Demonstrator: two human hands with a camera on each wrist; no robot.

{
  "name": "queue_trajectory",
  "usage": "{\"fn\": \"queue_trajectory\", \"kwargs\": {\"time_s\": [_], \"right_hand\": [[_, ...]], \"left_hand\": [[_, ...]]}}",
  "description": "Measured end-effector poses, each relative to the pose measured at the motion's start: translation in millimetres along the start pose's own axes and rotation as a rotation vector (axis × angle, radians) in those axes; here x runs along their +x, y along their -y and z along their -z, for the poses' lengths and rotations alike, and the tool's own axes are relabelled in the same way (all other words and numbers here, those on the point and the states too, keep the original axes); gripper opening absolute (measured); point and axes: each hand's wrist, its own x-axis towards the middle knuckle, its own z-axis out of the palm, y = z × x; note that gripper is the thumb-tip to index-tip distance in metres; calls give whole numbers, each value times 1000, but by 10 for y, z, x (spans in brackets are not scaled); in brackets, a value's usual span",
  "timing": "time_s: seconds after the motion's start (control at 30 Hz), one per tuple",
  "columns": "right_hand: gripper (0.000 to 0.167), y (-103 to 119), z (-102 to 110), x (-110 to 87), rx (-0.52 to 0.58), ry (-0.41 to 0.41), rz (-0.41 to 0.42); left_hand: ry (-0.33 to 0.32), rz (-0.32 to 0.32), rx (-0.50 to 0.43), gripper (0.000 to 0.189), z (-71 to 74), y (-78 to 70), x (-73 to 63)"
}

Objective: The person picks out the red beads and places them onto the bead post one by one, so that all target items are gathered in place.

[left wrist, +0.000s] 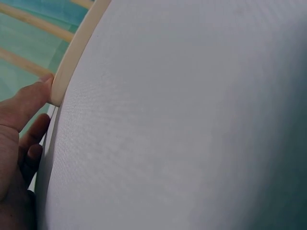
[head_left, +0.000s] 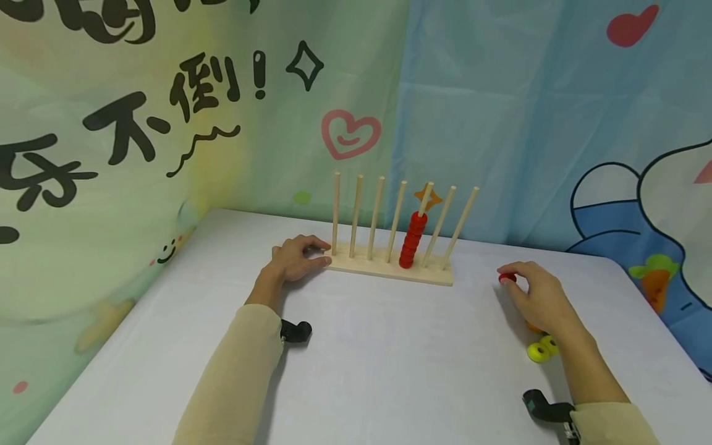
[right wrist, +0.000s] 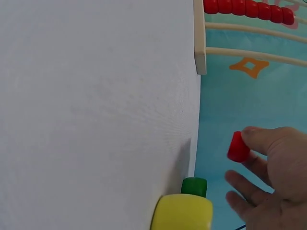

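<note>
A wooden peg rack (head_left: 384, 269) with several upright pegs stands toward the back of the table. Red beads (head_left: 413, 242) are stacked on its third peg from the right, and the other pegs are bare. My left hand (head_left: 293, 257) holds the left end of the base, thumb (left wrist: 36, 96) at the front corner and fingers behind. Off to the right of the rack, my right hand (head_left: 541, 298) pinches a single red bead (right wrist: 238, 147) between thumb and fingers, above the tabletop.
Yellow beads (head_left: 537, 353) lie on the white table (head_left: 378, 364) under my right wrist, an orange bead (head_left: 534, 327) partly hidden behind the hand. The right wrist view shows a green bead (right wrist: 194, 186) behind a yellow one. A printed cloth (head_left: 473, 111) hangs behind the table.
</note>
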Motion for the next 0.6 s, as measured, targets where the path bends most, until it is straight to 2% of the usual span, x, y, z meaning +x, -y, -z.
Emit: {"fn": "queue_trajectory", "kwargs": {"time_s": [0.17, 0.27, 0.43, 0.6], "right_hand": [[22, 31, 10, 18, 2, -92, 89], [22, 56, 22, 19, 18, -113, 124], [25, 84, 46, -2, 53, -151, 143], [16, 137, 98, 10, 71, -231, 181]], "left_hand": [[-8, -8, -1, 38, 0, 2, -14], [-12, -3, 5, 38, -4, 7, -17], [-4, 7, 9, 37, -22, 21, -11], [-4, 6, 1, 36, -29, 7, 0]]}}
